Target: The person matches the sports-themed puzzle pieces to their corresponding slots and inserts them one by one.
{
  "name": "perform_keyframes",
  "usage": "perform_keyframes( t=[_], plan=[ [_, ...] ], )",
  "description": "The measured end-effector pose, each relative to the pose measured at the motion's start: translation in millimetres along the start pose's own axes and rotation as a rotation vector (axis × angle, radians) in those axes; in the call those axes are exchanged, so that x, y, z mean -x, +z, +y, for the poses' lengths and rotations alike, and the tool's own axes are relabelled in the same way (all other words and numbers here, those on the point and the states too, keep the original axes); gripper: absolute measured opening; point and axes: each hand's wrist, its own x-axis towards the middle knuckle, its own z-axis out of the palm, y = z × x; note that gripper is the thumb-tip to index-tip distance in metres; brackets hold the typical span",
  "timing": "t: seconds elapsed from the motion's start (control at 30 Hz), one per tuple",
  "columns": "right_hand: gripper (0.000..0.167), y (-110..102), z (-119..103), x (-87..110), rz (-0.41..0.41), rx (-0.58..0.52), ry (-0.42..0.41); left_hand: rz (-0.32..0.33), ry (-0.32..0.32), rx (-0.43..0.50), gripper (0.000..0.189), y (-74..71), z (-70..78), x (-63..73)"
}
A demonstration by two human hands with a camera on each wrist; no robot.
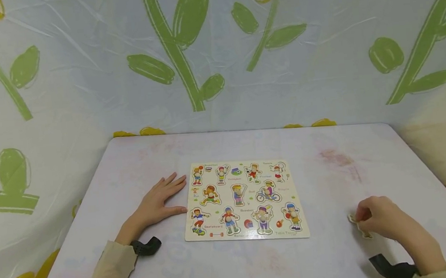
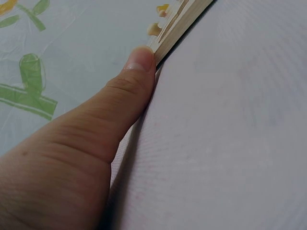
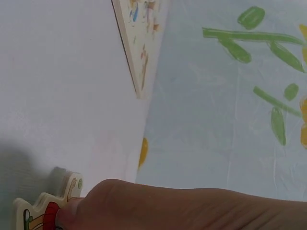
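A wooden peg puzzle board [image 1: 226, 197] with several sports figures, small knobs on them, lies flat near the middle of the table. My left hand [image 1: 158, 203] rests on the table at the board's left side, fingers spread. Its thumb [image 2: 139, 60] touches the board's edge in the left wrist view. Over to the right of the board, my right hand [image 1: 384, 217] pinches a wooden puzzle piece [image 1: 366, 235] low over the table. In the right wrist view the piece shows a pale cut edge and some red print; the fingers hide much of its picture.
The white table [image 1: 139, 272] has faint pink stains. Behind it hangs a sheet [image 1: 101, 92] printed with green stems and yellow flowers. A black curved wrist mount [image 1: 148, 247] sits at the left wrist, another black mount [image 1: 390, 269] at the right.
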Motion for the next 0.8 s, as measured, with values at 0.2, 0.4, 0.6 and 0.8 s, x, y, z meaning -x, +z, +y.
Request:
perform_keyframes(
  t=[0.2,0.4,0.6,0.8],
  plan=[
    [0.009,-7.9,-7.3,-5.9,0.016,-0.007,-0.028,-0.006,-0.005,-0.002,0.084,1.0,-1.4,0.1],
    [0.012,-14.2,-17.9,-15.8,0.048,0.017,-0.083,0.001,0.003,0.001,0.083,-0.1,-0.4,0.3],
    [0.012,-19.7,-29.7,-27.4,0.043,0.011,-0.098,0.002,0.008,0.007,0.083,-0.2,-0.5,-0.2],
    [0.010,-23.7,-42.8,-43.0,0.030,-0.013,-0.107,0.010,0.017,0.006,0.083,1.2,-0.4,-0.3]
  ],
)
